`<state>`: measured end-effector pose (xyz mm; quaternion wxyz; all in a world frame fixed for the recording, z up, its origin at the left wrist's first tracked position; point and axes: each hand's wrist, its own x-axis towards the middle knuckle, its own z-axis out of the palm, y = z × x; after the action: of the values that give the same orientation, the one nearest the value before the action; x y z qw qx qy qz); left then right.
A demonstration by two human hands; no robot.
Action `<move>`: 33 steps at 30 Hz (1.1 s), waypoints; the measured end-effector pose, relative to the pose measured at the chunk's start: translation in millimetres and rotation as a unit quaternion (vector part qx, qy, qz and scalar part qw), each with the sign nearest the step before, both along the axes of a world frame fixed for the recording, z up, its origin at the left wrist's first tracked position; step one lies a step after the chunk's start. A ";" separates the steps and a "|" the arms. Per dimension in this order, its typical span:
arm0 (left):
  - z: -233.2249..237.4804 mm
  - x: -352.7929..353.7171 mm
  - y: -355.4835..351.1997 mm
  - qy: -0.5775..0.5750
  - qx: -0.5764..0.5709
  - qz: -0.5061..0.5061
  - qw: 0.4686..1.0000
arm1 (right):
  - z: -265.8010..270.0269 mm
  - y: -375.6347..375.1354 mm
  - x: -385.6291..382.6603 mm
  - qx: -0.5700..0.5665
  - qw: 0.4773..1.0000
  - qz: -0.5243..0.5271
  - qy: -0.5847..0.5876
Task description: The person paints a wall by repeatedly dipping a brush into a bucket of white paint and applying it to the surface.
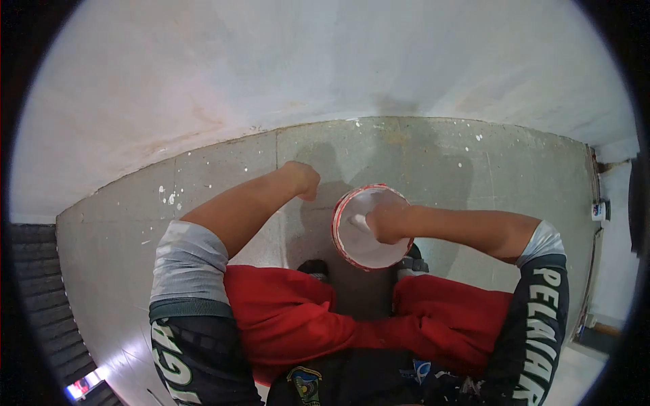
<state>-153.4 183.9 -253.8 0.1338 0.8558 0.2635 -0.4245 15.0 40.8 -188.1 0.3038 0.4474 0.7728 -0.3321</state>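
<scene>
A round bucket [338, 247] with a red-and-white smeared rim stands between my feet, its inside coated with white paint [365, 250]. My right hand [387, 224] reaches over the bucket's right rim, its fingers closed around a short white piece [359, 220] that points left into the bucket. The far end of that piece blends with the paint, and I cannot tell what kind of tool it is. Left of the bucket, my left hand [304, 181] hangs above the floor with its fingers curled in, and nothing shows in it.
A pale wall [325, 61] curves across the front, meeting a grey tiled floor [237, 162] spotted with white paint drips. My red-trousered legs [284, 304] flank the bucket. A small white container [598, 211] sits by the right wall; a dark ribbed shutter [44, 291] is at left.
</scene>
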 end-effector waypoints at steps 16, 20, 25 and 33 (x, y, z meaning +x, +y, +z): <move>-4.6 4.0 1.9 0.004 0.000 -0.006 1.000 | -37.3 -14.6 18.9 0.155 0.983 -0.012 0.099; 0.0 5.9 0.9 0.014 -0.006 -0.004 1.000 | -27.3 -18.1 7.5 0.136 0.989 -0.017 0.047; -6.0 1.1 1.5 -0.004 -0.001 -0.001 1.000 | -48.2 -26.7 1.8 0.176 0.984 0.038 -0.012; -3.3 2.5 2.4 0.003 -0.005 0.000 1.000 | -33.8 -21.6 5.7 0.160 0.987 0.014 0.017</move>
<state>-150.9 186.3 -257.1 0.1374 0.8537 0.2616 -0.4289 20.7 19.2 -221.9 0.2193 0.4741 0.8272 -0.2072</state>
